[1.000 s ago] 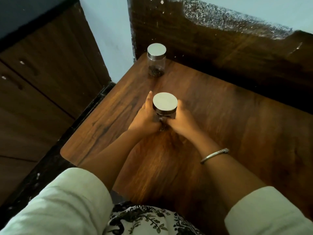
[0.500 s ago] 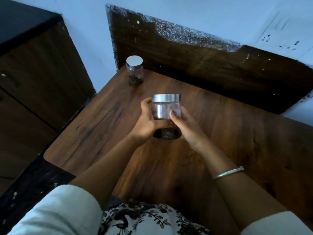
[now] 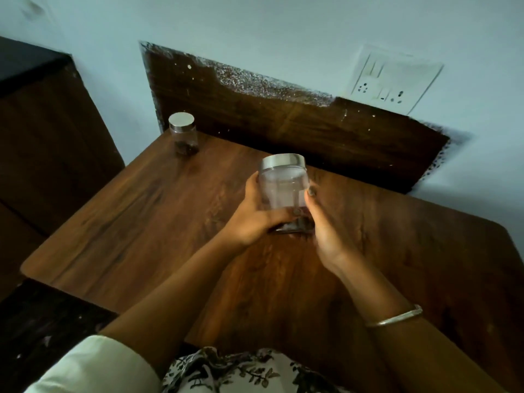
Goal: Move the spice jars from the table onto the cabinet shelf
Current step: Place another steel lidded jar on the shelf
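Note:
A clear spice jar (image 3: 283,188) with a silver lid and dark spice at its bottom is lifted above the wooden table (image 3: 158,211). My left hand (image 3: 252,214) wraps its left side and base. On the jar's right side my right hand (image 3: 326,222) presses with the thumb on the front. A second, smaller clear jar (image 3: 183,134) with a silver lid stands at the table's far left corner, untouched.
A dark wooden back panel (image 3: 283,120) rises behind the table against a pale wall with a switch and socket plate (image 3: 391,80). Dark wooden cabinet fronts (image 3: 48,137) stand to the left, across a narrow gap above dark floor (image 3: 42,321).
Both hands have raised the jar off the table and carried it a little higher. The view has tilted up, showing more wall and the socket plate.

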